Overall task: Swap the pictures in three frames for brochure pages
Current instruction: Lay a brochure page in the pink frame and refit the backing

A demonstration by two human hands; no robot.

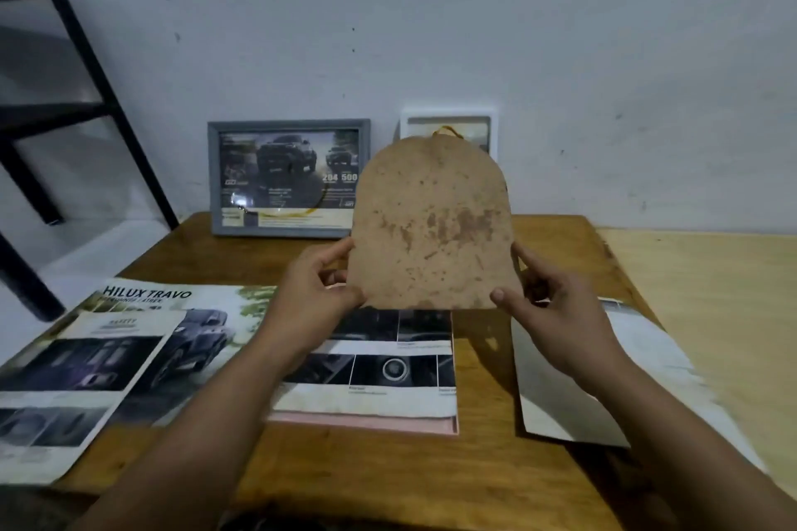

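Backing board (431, 228) held upright above table (560, 237), at 12 o'clock from pink frame (366, 425). Judged light, stiff, thin; safest gripped at lower side edges, as it was. Brown, stained, arched top, yellow loop at crown. Left hand (319, 280) pinched lower-left edge, right hand (547, 297) lower-right corner; hands apart. Brochure page (388, 375) lay over pink frame. Grey frame (289, 179) at 11 o'clock, brochure page inside. White frame (448, 125) behind board. Open brochure (129, 358) at 8 o'clock.

Single head-worn view, wide-angle, looking forward and down. Close over the table (496, 466); forearms enter from the bottom edge. Faces a pale wall (431, 13) just behind the table's far edge. Edges of picture bowed.
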